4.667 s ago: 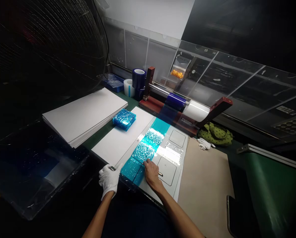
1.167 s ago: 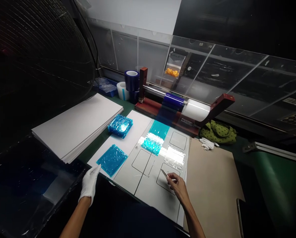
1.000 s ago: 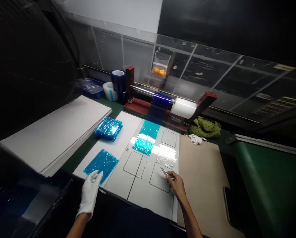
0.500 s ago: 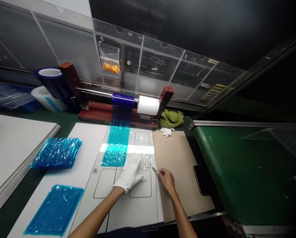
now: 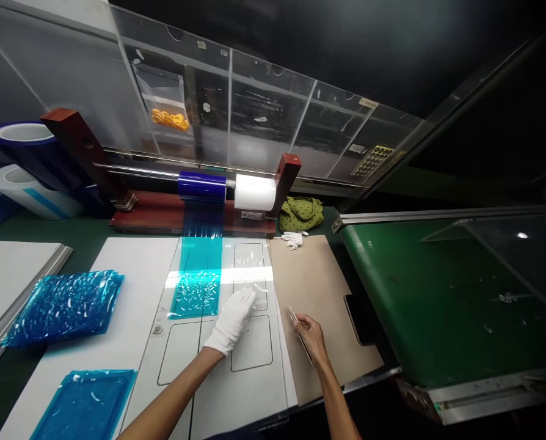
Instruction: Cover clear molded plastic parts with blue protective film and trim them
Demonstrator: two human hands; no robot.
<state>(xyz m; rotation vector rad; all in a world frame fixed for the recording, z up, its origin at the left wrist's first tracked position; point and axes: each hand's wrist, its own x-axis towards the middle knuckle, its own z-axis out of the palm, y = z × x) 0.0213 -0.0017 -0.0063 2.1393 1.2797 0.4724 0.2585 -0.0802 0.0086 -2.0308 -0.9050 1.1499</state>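
Note:
My left hand (image 5: 231, 322), in a white glove, lies on the lower edge of a clear film (image 5: 249, 272), its fingers pressed together. The film rests on a white board (image 5: 236, 397) marked with dark outlines. Beside it, blue film (image 5: 202, 250) runs down from a blue roll (image 5: 202, 186) onto the board. My bare right hand (image 5: 310, 336) is closed round a thin, pale knife-like tool (image 5: 294, 316) above the brown sheet (image 5: 319, 269), right of the board.
Two stacks of blue film pieces, one upper (image 5: 66, 305) and one lower (image 5: 87, 406), lie at left. Behind stand a white roll (image 5: 254, 192) on a red stand (image 5: 154, 214) and a green dotted pouch (image 5: 300, 214). A phone (image 5: 360, 319) and green belt (image 5: 419, 293) are at right.
The camera view has shifted. My left hand's fingers have drawn together on the clear film. My right hand has turned the tool, moving its tip away from the film's edge.

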